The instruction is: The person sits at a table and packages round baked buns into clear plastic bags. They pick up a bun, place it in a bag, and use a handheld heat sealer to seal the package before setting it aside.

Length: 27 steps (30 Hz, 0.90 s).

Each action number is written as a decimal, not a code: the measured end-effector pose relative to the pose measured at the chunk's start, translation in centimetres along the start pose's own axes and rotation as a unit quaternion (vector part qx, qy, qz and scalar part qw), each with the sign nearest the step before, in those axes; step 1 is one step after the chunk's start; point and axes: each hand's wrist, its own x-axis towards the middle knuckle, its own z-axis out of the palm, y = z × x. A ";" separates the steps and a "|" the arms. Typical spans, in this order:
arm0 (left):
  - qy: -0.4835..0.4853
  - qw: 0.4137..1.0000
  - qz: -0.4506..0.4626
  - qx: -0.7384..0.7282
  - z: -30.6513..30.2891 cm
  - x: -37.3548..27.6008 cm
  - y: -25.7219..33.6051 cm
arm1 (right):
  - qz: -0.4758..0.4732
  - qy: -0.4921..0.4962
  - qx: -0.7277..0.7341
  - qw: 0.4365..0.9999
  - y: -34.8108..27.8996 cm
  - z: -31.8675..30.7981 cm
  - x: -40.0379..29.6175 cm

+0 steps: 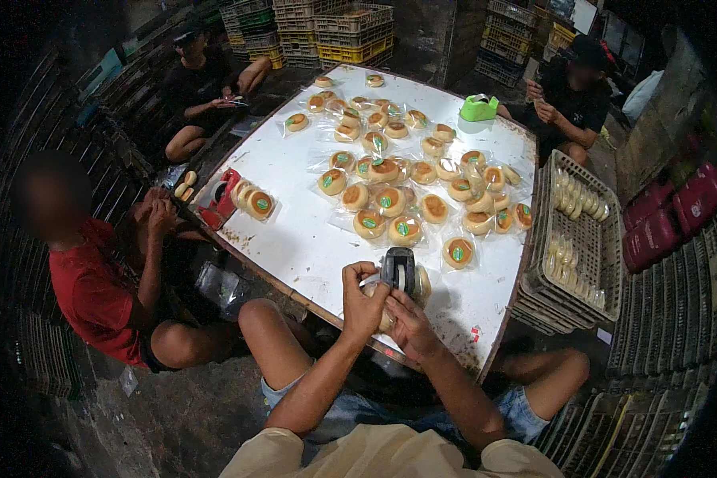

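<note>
A black tape dispenser [398,272] stands near the table's front edge, just beyond my hands. My left hand [361,302] pinches clear plastic beside the dispenser, index finger bent and thumb pointing right. Close to its front end, my right hand [413,327] has its fingers on a bagged bun [386,322], mostly hidden between both hands. More pale buns in plastic [422,284] show at the dispenser's right side, partly covered by it. Beyond lie many round browned buns in clear bags, several with green labels, such as one bagged bun [457,253] to the right.
Bagged buns spread over the white table [293,251]. A red tape dispenser [220,200] stands left, a green one [479,108] at the far right. Plastic crates [582,251] holding bagged goods flank the right side. Three people sit around the table, one in a red shirt [98,287].
</note>
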 end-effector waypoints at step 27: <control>-0.202 0.904 -0.292 -0.238 -1.4 0.1 2.5 | -0.030 0.089 -0.736 0.670 -2.3 -9.0 -2.2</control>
